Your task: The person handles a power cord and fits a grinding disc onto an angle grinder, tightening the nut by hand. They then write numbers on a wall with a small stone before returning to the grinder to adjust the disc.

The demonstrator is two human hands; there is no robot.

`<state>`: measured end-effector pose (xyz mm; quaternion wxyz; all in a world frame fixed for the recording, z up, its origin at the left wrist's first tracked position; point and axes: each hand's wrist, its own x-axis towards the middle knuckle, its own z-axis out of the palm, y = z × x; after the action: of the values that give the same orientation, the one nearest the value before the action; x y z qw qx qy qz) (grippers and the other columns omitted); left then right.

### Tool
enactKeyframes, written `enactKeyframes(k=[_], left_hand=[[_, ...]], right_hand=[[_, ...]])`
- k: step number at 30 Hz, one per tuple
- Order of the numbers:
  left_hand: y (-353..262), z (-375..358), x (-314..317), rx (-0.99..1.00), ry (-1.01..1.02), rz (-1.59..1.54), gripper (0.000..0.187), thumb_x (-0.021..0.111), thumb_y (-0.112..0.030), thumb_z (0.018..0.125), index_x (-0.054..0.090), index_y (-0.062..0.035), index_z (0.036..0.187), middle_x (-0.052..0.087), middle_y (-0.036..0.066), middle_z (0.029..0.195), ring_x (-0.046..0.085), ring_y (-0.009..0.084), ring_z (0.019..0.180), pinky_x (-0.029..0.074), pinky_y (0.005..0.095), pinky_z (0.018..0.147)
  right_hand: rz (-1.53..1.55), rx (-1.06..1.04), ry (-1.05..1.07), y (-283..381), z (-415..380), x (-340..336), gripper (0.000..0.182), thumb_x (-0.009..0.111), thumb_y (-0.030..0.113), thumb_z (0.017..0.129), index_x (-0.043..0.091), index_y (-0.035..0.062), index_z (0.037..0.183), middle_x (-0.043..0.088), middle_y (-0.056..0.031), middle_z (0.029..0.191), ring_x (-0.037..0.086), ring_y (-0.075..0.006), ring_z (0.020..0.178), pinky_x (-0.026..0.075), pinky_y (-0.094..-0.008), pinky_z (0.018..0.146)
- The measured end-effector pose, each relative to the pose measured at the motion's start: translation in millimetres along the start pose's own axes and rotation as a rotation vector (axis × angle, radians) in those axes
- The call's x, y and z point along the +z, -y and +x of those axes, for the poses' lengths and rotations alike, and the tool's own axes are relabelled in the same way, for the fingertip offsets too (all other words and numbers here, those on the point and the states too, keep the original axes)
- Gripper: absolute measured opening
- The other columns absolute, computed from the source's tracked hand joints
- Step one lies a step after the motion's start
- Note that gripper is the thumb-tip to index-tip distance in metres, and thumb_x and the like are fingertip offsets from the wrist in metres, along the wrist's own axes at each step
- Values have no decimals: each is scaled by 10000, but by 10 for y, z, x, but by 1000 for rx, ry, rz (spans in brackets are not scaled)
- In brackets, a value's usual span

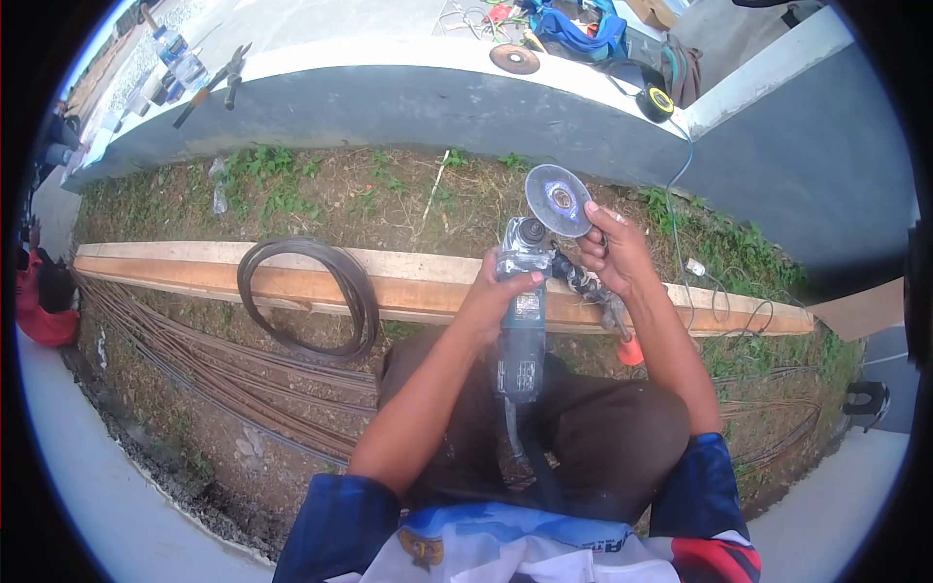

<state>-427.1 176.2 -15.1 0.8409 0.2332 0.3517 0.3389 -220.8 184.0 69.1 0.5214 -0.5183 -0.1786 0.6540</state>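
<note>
My left hand (489, 303) is wrapped round the body of an angle grinder (522, 350), which stands upright over my lap with its bare spindle (532, 231) facing up. Between finger and thumb, my right hand (616, 250) pinches the edge of a round cutting disc (558, 200), held just above the grinder's head and apart from the spindle. A dirty side handle (580, 278) sticks out to the right of the head, below my right hand. The grinder's cord (513, 432) drops down between my legs.
Behind the grinder lies a long wooden beam (418, 277) with a coil of wire (364, 335) leaning on it. Thin steel rods (224, 374) lie on the ground at left. On the low wall (389, 107) are pincers (233, 76), another disc (515, 59) and a tape measure (656, 103). A person (44, 296) is at far left.
</note>
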Motion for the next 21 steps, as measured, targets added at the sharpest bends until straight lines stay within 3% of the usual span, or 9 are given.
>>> enactKeyframes(k=[8,13,16,17,20,21], left_hand=[[-70,-97,-56,-31,6,-36,772,803,-86,827,346,-73,1447,611,109,1196,632,204,1048,568,383,837],[-145,-178,-91,8,-49,-28,750,788,-92,832,349,-78,1440,626,120,1163,676,236,1005,599,402,813],[-132,-227,-163,27,-67,-32,753,788,-99,830,349,-88,1443,630,126,1154,696,254,991,610,414,813],[-159,-205,-187,45,-67,-33,755,789,-99,830,349,-89,1444,630,127,1155,696,254,993,609,413,818],[-203,-218,-260,77,-72,-51,759,792,-102,831,346,-86,1444,629,131,1157,695,252,999,606,412,823],[-220,-226,-278,82,-84,-51,758,792,-103,832,345,-85,1444,629,130,1156,694,250,997,606,412,821]], right_hand=[[46,-282,-316,552,946,-586,186,652,241,1002,554,91,950,529,-8,774,396,-89,548,332,-270,459],[95,-215,-345,909,1766,-464,189,654,267,1000,606,85,983,591,-23,798,390,-93,539,346,-276,462],[-498,-126,-344,873,1774,-276,270,697,342,968,649,77,966,623,-17,746,407,-87,536,361,-277,475],[-867,-194,-416,824,1820,-149,361,745,404,912,698,67,1032,682,-49,726,551,-158,556,454,-329,541],[-1434,-834,-291,740,1910,294,479,747,423,888,676,81,1215,749,-160,950,711,-303,791,547,-431,734],[-1562,-797,-310,749,1955,457,495,742,418,886,657,105,1259,736,-184,1016,704,-335,883,540,-454,798]])
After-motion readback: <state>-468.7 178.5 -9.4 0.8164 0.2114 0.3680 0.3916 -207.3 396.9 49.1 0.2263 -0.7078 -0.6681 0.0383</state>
